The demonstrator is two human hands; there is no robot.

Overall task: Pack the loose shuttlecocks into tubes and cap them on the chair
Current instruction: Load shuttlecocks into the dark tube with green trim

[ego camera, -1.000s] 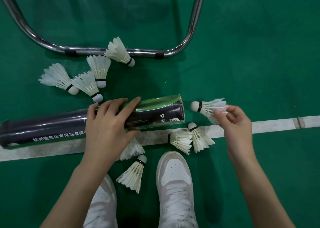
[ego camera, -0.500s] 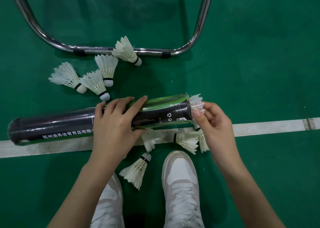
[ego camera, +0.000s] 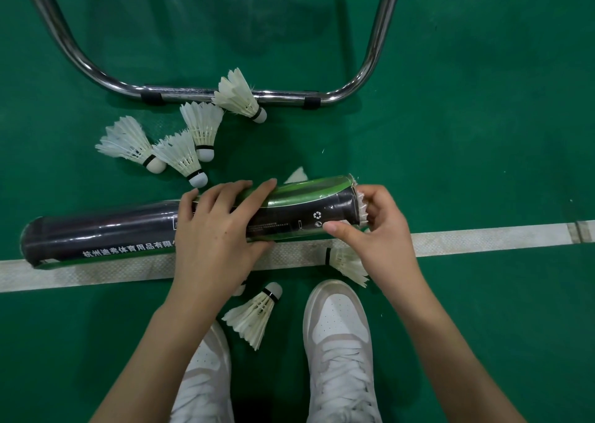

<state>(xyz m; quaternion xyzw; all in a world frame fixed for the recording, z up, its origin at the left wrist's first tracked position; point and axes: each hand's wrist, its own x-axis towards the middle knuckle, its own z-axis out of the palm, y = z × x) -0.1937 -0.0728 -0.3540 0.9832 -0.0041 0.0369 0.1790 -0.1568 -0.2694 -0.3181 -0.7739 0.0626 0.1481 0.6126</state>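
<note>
A long black and green shuttlecock tube (ego camera: pixel 106 236) lies sideways over the white court line. My left hand (ego camera: pixel 219 232) grips it round the middle. At its open right end my right hand (ego camera: pixel 380 229) holds a white shuttlecock (ego camera: pixel 362 207), whose feather tips alone stick out of the tube mouth. Several loose shuttlecocks lie on the floor: a cluster (ego camera: pixel 180 146) above the tube, one (ego camera: pixel 240 96) against the chair's bar, one (ego camera: pixel 256 315) between my shoes and one (ego camera: pixel 346 261) under my right wrist.
The chrome base bar of the chair (ego camera: pixel 199 92) curves across the green floor at the top. My two white shoes (ego camera: pixel 338 332) stand at the bottom. A white court line (ego camera: pixel 483 237) runs left to right.
My right hand brought a shuttlecock from beside the tube's right end to its mouth and pushed it in until only the feather tips show. My left hand stayed on the tube.
</note>
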